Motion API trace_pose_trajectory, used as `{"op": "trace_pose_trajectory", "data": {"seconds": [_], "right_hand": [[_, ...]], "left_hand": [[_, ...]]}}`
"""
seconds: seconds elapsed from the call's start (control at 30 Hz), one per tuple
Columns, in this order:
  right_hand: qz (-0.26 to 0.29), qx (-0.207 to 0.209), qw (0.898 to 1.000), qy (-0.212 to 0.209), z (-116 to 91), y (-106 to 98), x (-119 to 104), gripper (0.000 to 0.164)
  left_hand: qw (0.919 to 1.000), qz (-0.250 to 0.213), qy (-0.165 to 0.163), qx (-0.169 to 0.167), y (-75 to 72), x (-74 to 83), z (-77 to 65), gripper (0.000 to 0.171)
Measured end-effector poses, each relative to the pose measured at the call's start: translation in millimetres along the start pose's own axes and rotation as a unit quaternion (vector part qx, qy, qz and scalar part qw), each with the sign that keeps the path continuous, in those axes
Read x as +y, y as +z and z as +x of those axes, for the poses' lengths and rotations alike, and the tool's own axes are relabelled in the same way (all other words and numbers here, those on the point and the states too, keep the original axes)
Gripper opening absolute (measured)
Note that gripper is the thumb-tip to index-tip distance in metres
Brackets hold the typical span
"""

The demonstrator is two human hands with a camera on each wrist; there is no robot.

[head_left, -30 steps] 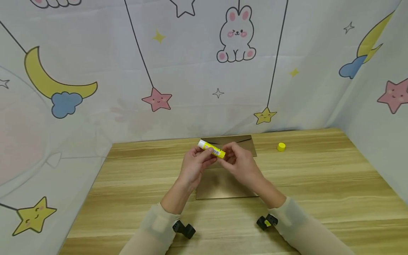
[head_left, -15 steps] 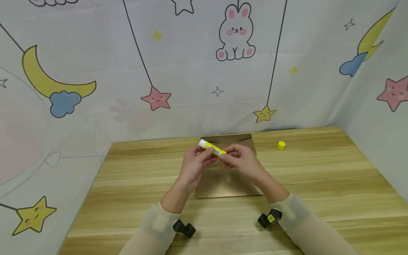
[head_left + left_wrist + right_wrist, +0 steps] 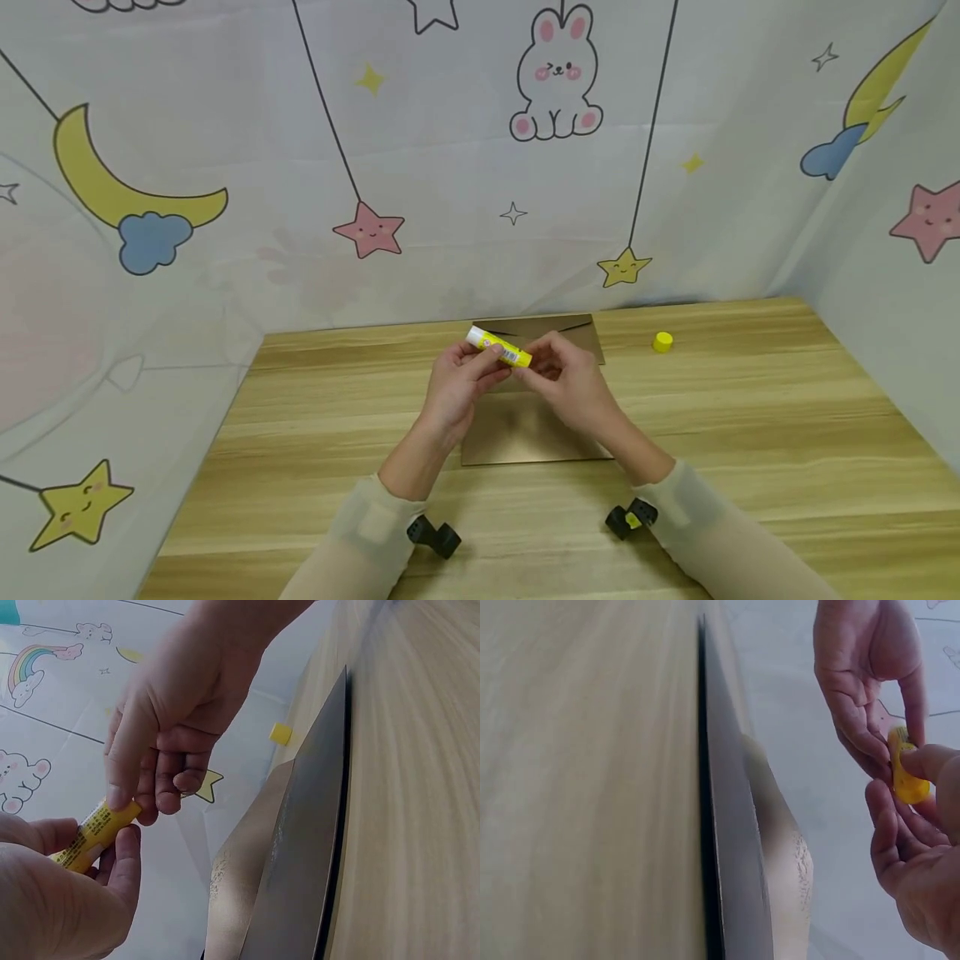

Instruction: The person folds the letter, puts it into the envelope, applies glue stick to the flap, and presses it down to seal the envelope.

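A yellow glue stick [image 3: 504,350] with a white upper end is held slanted above the table, its cap off. My left hand [image 3: 456,387] grips it around the barrel between thumb and fingers. At the lower yellow end, my right hand [image 3: 573,383] pinches the base with thumb and forefinger, as the left wrist view shows best; its other fingers are loosely curled. Beneath both hands lies a bronze-brown envelope [image 3: 517,437] with its flap unfolded toward the wall, partly hidden by the hands. The glue surface at the white end is too small to make out.
A small yellow cap [image 3: 662,342] stands on the wooden table [image 3: 322,450], right of the envelope near the back. A white cloth [image 3: 450,150] printed with moons, stars and a rabbit hangs behind the table and along its sides.
My right hand's fingers have rolled around the base of the glue stick, shifting forward and back between frames. The left hand, stick and envelope stay nearly in place.
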State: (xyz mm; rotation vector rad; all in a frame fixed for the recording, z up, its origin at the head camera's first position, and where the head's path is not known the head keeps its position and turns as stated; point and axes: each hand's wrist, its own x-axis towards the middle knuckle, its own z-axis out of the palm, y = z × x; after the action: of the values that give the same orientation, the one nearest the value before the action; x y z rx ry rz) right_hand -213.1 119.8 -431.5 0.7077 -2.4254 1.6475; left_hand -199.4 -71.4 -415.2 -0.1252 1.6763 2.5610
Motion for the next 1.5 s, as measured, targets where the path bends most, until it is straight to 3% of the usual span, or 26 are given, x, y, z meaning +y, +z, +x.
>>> {"op": "trace_pose_trajectory", "data": {"seconds": [0.1, 0.2, 0.3, 0.37, 0.47, 0.6, 0.7, 0.8, 0.97, 1.03, 1.13, 1.23, 1.33, 1.4, 1.5], "right_hand": [[0.081, -0.026, 0.994, 0.067, 1.1, -2.7, 0.0, 0.02], [0.154, -0.048, 0.978, 0.133, 2.4, -4.5, 0.0, 0.022], [0.174, -0.052, 0.971, 0.153, 2.1, -4.6, 0.4, 0.024], [0.148, -0.043, 0.979, 0.131, 1.5, -3.5, 0.6, 0.027], [0.073, -0.024, 0.995, 0.065, -0.3, -1.1, -0.1, 0.033], [0.003, 0.0, 1.0, 0.003, -2.4, 1.0, -0.9, 0.028], [0.008, 0.006, 1.0, 0.011, -2.6, 0.9, -1.2, 0.022], [0.057, -0.003, 0.997, 0.054, -0.8, -0.3, -0.4, 0.019], [0.173, -0.034, 0.973, 0.149, 2.6, -3.4, 0.9, 0.022], [0.191, -0.042, 0.967, 0.163, 3.0, -3.9, 1.7, 0.024], [0.165, -0.04, 0.976, 0.136, 2.4, -2.9, 0.2, 0.024], [0.074, -0.025, 0.995, 0.063, 0.3, -0.9, -1.7, 0.028], [-0.002, -0.005, 1.0, 0.01, -2.2, 1.2, -3.4, 0.03], [-0.016, 0.001, 1.0, 0.001, -3.2, 1.8, -3.5, 0.028], [0.014, 0.0, 1.0, 0.024, -2.9, 1.6, -2.0, 0.024]], "left_hand": [[1.0, -0.001, -0.001, -0.001, 0.1, 0.0, -0.7, 0.022], [1.0, -0.001, -0.002, -0.001, 0.7, -0.3, -1.2, 0.021], [1.0, 0.0, -0.002, -0.001, 0.9, -0.8, -1.4, 0.021], [1.0, 0.0, -0.002, 0.001, 0.8, -1.2, -1.0, 0.022], [1.0, 0.0, -0.001, 0.006, 0.6, -1.2, -0.5, 0.022], [1.0, 0.0, 0.0, 0.01, 0.6, -1.0, 0.0, 0.023], [1.0, 0.001, 0.001, 0.009, 1.0, -0.9, 0.5, 0.024], [1.0, 0.0, 0.001, 0.008, 1.2, -0.6, 0.4, 0.024], [1.0, 0.0, -0.001, 0.005, 1.1, 0.2, -0.5, 0.023], [1.0, 0.001, 0.0, 0.003, 1.1, 0.5, -0.8, 0.023], [1.0, 0.0, -0.001, 0.005, 1.1, 1.2, -1.0, 0.023], [1.0, -0.001, -0.003, 0.009, 0.7, 2.0, -1.2, 0.025], [0.9999, -0.001, -0.003, 0.013, 0.3, 2.3, -1.0, 0.027], [0.9999, -0.001, -0.003, 0.012, 0.0, 2.1, -1.0, 0.027], [0.9999, -0.001, -0.004, 0.009, -0.1, 1.6, -1.1, 0.028]]}}
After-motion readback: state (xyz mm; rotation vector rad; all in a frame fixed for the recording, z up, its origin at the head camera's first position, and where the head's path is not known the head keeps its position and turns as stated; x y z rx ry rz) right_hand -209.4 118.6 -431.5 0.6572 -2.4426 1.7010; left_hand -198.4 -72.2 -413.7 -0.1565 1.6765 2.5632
